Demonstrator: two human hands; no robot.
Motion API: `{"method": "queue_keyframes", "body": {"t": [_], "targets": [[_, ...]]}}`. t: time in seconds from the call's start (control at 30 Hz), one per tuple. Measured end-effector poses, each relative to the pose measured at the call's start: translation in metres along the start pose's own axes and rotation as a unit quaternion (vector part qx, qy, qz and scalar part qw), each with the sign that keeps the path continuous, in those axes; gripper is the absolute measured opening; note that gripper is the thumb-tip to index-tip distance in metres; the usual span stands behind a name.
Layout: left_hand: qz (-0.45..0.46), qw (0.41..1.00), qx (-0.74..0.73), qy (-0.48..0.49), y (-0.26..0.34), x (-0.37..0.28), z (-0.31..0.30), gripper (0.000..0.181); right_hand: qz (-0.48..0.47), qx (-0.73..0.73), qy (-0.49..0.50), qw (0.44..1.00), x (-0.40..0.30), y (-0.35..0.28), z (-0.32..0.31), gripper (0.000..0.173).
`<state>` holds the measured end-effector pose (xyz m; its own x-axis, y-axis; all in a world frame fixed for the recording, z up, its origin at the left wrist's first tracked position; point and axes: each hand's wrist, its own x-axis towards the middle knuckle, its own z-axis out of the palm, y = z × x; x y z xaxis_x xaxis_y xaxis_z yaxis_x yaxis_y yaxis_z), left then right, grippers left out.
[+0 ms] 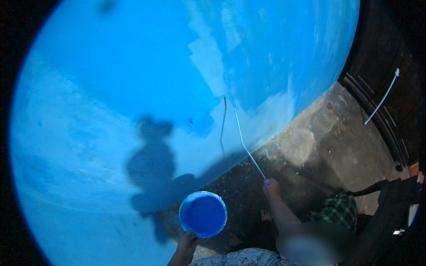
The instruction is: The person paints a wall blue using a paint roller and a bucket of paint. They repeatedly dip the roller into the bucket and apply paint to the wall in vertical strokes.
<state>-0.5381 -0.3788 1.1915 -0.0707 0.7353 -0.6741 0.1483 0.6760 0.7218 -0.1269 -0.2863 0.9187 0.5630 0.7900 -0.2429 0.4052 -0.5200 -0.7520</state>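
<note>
My left hand [186, 244] grips the rim of a round paint bucket [203, 214] at the lower middle, its inside coated with blue paint. To its right, my right hand [273, 189] is closed around the pinkish end of a long, thin, bent rod [242, 141]. The rod runs up and left to a curved wall [139, 66], where its far end meets the surface beside a bright blue area. What sits at that end blends into the blue and cannot be told. Bright blue paint borders paler blue patches on the wall.
Paint-spotted ground [299, 143] lies along the wall's foot. A bare foot [266, 215] shows near my right forearm. Green checked cloth [339, 209] is at the lower right, beside a blurred area. Another pale, curved rod [382, 96] stands out against a dark surface at the right.
</note>
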Motion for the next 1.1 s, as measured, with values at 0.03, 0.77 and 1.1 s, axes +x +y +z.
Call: {"method": "queue_keyframes", "body": {"t": [0.03,0.77,1.1], "targets": [[-0.001,1.000,0.006,0.005,0.012,-0.007,0.005,0.020,0.030,-0.022,-0.001,0.999,-0.008,0.003,-0.004,0.023],[0.059,0.991,0.095,-0.077,0.033,-0.043,0.002,0.042,-0.166,0.112,0.115,0.973,0.007,-0.148,-0.059,0.015],[0.096,0.995,-0.008,-0.028,0.009,-0.029,-0.002,0.025,-0.167,0.147,0.118,0.968,0.052,-0.249,-0.090,0.021]]}}
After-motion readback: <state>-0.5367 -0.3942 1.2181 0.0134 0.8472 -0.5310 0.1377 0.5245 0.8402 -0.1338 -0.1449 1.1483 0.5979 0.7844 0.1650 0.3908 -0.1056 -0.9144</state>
